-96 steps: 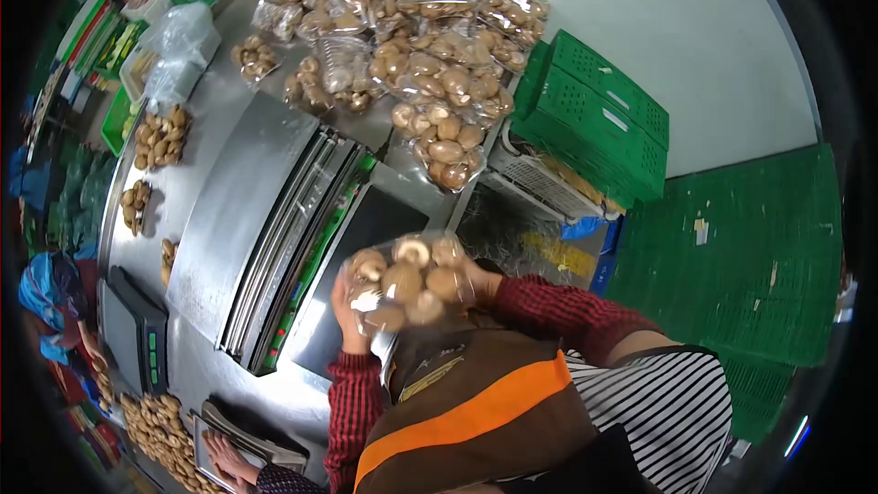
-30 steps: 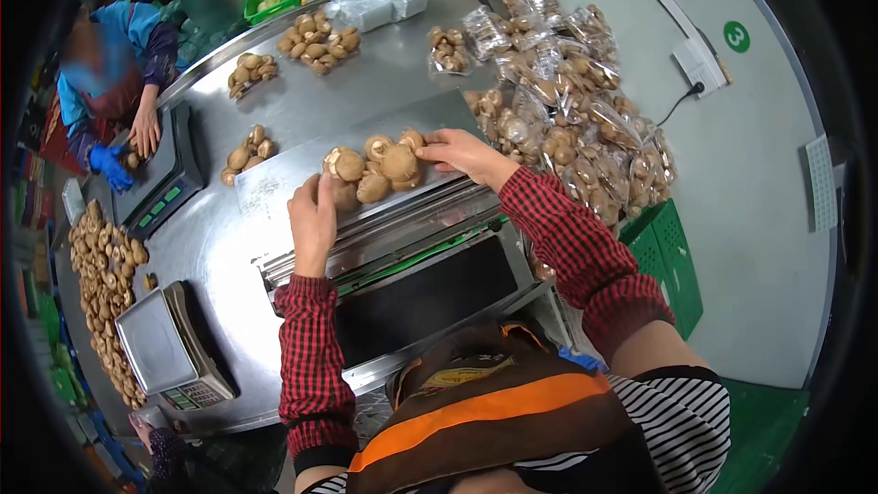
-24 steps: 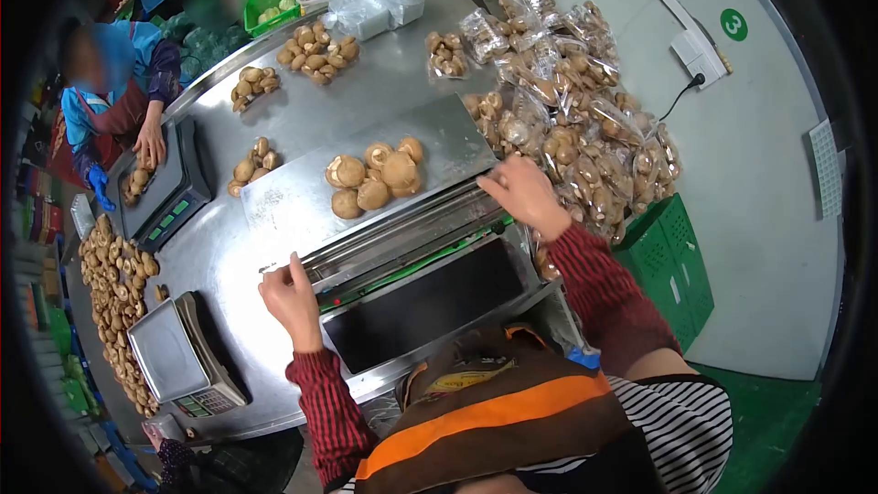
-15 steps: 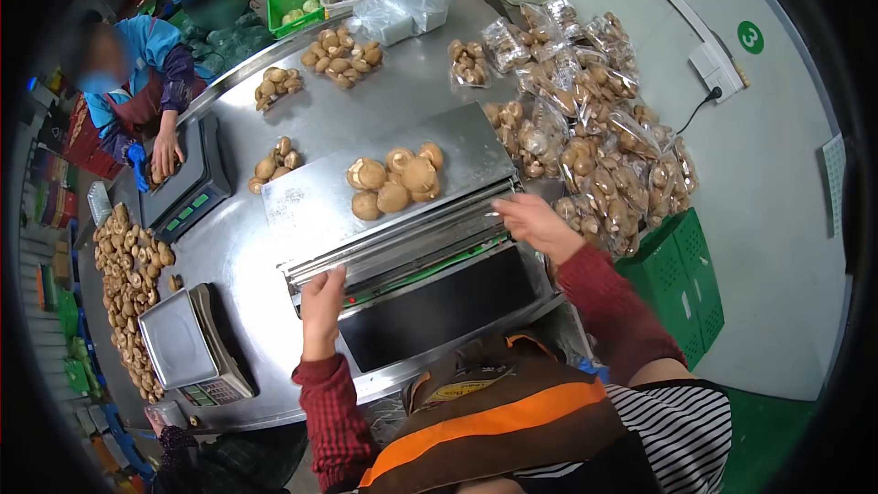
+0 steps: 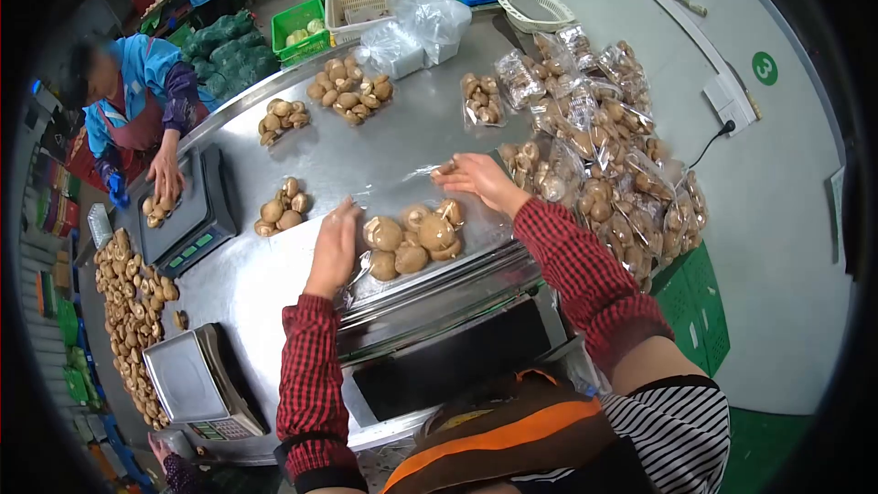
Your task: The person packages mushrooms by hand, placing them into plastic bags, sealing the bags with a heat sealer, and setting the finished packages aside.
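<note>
So the brown mushrooms [image 5: 416, 240], a small cluster of them, are sitting on the metal worktop of the wrapping machine [image 5: 434, 306], right between the two hands, with clear film [image 5: 419, 174] showing around and past them. Left hand [image 5: 331, 249] is on the left side of the cluster, fingers bent a bit and pointing to the far side, just beside the mushrooms. Right hand [image 5: 483, 181] is at their far right, palm down, fingers reaching left next to a shiny bit of film. Both are right at the film, but it's see-through and the left fingertips are kinda blurry, so I can't tell if either hand is actually pinching it. The machine's black plate [image 5: 457, 361] is on the near side. Over on the right there's a big heap of bagged mushrooms [image 5: 604, 151], with a green crate [image 5: 688, 316] nearer than that. Near left is a scale [image 5: 187, 380] beside a long pile of loose mushrooms [image 5: 133, 311], and at the far left a co-worker's bare hand [image 5: 166, 174] is on some mushrooms on another scale [image 5: 197, 220].
</note>
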Demonstrator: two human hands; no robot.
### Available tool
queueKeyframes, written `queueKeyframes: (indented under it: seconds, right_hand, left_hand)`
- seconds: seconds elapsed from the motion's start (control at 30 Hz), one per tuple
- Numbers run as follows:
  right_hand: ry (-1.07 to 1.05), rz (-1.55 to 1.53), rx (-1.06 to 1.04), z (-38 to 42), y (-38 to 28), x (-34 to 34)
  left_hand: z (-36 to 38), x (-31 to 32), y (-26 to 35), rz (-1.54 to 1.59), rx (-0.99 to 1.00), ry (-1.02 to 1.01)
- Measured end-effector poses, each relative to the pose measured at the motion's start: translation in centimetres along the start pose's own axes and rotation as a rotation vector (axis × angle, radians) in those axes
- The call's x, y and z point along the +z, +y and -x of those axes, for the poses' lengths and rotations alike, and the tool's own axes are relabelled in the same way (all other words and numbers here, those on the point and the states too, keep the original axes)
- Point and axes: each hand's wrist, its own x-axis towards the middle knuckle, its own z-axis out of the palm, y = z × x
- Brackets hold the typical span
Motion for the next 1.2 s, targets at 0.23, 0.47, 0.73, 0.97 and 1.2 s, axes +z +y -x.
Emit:
queueKeyframes:
  seconds: [0.23,0.47,0.73,0.97,1.2]
  right_hand:
    - [-0.078,0.315,0.246,0.6,-0.7,-0.1]
    - [-0.304,0.939,0.416,2.4,-3.4,-0.9]
    - [-0.198,1.033,-0.147,6.8,0.1,-3.8]
    - [-0.004,0.162,0.194,11.0,1.8,-0.2]
    - [-0.048,-0.022,0.469,24.6,3.8,0.0]
  left_hand:
    - [2.8,-1.0,5.0,-0.126,0.085,-0.092]
    - [4.8,-0.2,3.1,0.121,-0.016,-0.043]
    - [6.5,-0.8,-0.1,0.627,-0.392,-0.291]
    - [7.1,3.0,2.9,0.264,-0.302,0.214]
    - [16.2,0.7,10.7,0.366,-0.411,-0.077]
